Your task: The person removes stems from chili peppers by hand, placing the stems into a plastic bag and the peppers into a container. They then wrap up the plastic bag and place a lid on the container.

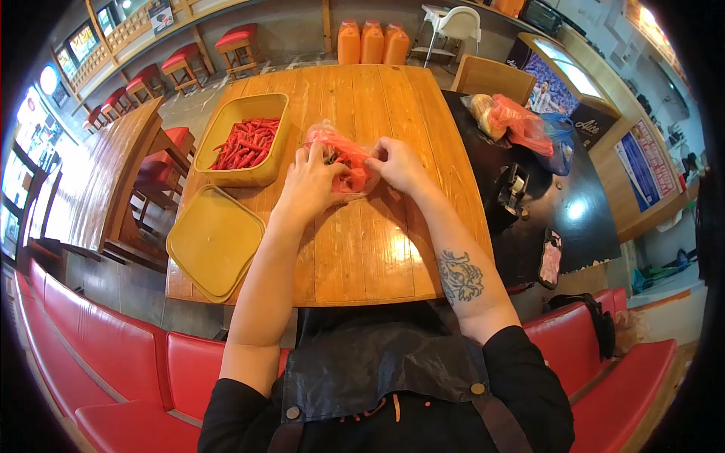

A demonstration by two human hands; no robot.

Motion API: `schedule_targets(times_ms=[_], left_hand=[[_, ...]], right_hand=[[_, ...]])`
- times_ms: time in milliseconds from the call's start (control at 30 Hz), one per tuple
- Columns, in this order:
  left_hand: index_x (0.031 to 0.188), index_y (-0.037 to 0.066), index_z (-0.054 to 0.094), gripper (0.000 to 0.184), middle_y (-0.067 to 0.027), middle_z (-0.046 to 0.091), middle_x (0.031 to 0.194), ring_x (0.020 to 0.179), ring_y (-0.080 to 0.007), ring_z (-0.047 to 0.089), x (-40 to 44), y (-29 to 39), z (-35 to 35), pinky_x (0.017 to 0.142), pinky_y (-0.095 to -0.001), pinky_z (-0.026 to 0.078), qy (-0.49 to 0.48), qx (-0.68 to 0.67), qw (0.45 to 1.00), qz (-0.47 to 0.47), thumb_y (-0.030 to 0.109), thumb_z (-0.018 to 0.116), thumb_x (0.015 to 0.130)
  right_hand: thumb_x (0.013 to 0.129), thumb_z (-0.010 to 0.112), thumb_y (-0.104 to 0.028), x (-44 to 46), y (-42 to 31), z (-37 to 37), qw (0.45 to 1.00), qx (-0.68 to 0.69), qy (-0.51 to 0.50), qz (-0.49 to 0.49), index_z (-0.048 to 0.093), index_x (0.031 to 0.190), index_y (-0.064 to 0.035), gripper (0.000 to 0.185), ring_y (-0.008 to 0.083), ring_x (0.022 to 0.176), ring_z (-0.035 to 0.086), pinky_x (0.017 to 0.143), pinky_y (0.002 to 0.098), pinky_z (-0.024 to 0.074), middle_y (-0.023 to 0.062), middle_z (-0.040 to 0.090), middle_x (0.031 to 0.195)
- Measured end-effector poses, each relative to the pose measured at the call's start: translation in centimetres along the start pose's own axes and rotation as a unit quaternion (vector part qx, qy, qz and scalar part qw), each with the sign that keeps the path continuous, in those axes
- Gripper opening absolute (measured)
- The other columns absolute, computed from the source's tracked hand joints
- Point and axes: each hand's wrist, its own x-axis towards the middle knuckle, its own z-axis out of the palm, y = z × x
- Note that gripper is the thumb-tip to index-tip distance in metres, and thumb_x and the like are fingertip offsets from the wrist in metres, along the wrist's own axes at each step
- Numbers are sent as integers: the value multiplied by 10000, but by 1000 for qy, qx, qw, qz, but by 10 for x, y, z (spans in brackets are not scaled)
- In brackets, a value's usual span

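A thin red plastic bag (336, 140) lies on the wooden table in front of me, with dark red and a bit of green showing at its opening. My left hand (311, 181) rests on the bag's left side, its fingers spread over the plastic and the thumb at the opening. At the right edge, my right hand (399, 164) pinches the plastic between thumb and fingers. To the left stands a yellow plastic tub (236, 178) holding many red chillies (248, 143). Its yellow lid (214, 245) lies flat nearer to me.
A black side table (581, 219) on the right bears a red plastic bag (521, 124), a blue bag (557, 147), a tape dispenser (513, 189) and a phone (550, 258). Orange jugs (371, 44) stand beyond the wooden table (340, 257). Red bench seats (106, 325) are near me.
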Motion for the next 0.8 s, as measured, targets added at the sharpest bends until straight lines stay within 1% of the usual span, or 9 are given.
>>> schedule_targets(times_ms=[133, 300, 467, 533, 567, 633, 700, 767, 800], left_hand=[[1015, 178, 629, 420, -156, 390, 1158, 1020, -356, 387, -1, 5, -6, 906, -432, 361, -4, -27, 1000, -8, 333, 723, 636], [979, 128, 632, 362, -152, 409, 1143, 1018, -336, 398, -1, 7, -7, 888, -422, 371, 3, 5, 1000, -12, 295, 705, 665], [931, 44, 583, 218, -105, 524, 976, 878, -275, 508, 9, -3, -8, 804, -343, 425, 87, -221, 971, 41, 128, 631, 735], [952, 33, 569, 234, -98, 538, 975, 875, -254, 525, 9, 5, -17, 799, -333, 426, 42, -305, 951, -16, 117, 630, 743], [974, 22, 555, 251, -91, 551, 974, 873, -233, 542, 8, 9, -21, 793, -323, 428, -2, -385, 920, -72, 107, 630, 750], [987, 22, 548, 277, -112, 551, 976, 870, -234, 550, 5, 10, -14, 769, -319, 436, 22, -423, 904, -66, 109, 641, 742], [1000, 21, 541, 303, -133, 551, 978, 868, -235, 558, 0, 7, -20, 744, -314, 444, 49, -454, 888, -54, 112, 652, 733], [1036, 27, 522, 338, -121, 567, 994, 851, -216, 569, -20, 4, -33, 727, -309, 460, 146, -280, 949, -1, 125, 656, 741], [1017, 21, 544, 316, -110, 571, 989, 855, -213, 569, -36, 4, -44, 731, -313, 462, 135, -317, 938, -49, 122, 656, 739]], right_hand=[[738, 688, -121, 2, -2, -10, 932, 360, -25, 36, 541, 736, -14, 181, 142, 678, 564, 616, 273, 468, 60, 570, 693], [759, 662, -78, -3, -14, -24, 843, 537, -12, 21, 539, 793, -19, 140, 130, 702, 572, 666, 272, 484, 65, 591, 747], [785, 607, -11, -4, -22, -34, 765, 643, 3, -42, 534, 886, -6, 125, 154, 800, 586, 768, 296, 482, 74, 596, 836], [787, 625, -57, -8, -28, -32, 863, 497, 11, -89, 539, 939, -6, 183, 155, 839, 576, 798, 295, 466, 65, 587, 894], [787, 625, -57, -9, -28, -25, 862, 498, 9, -89, 539, 939, -6, 183, 155, 839, 576, 798, 295, 466, 65, 587, 894], [691, 719, -131, -11, -34, -11, 954, 261, 12, -146, 559, 957, -57, 320, 201, 922, 544, 814, 309, 429, 91, 570, 987], [643, 739, -226, -12, -33, -12, 969, 110, 23, -222, 563, 968, -110, 388, 258, 1039, 479, 875, 380, 378, 85, 527, 1078], [635, 718, -303, -11, -20, -2, 982, -49, -35, -179, 573, 963, -130, 398, 284, 1095, 426, 912, 432, 327, 77, 507, 1113], [652, 706, -254, -16, -14, 2, 962, -170, 9, -213, 577, 982, -140, 372, 298, 1037, 468, 877, 378, 372, 99, 515, 1092]])
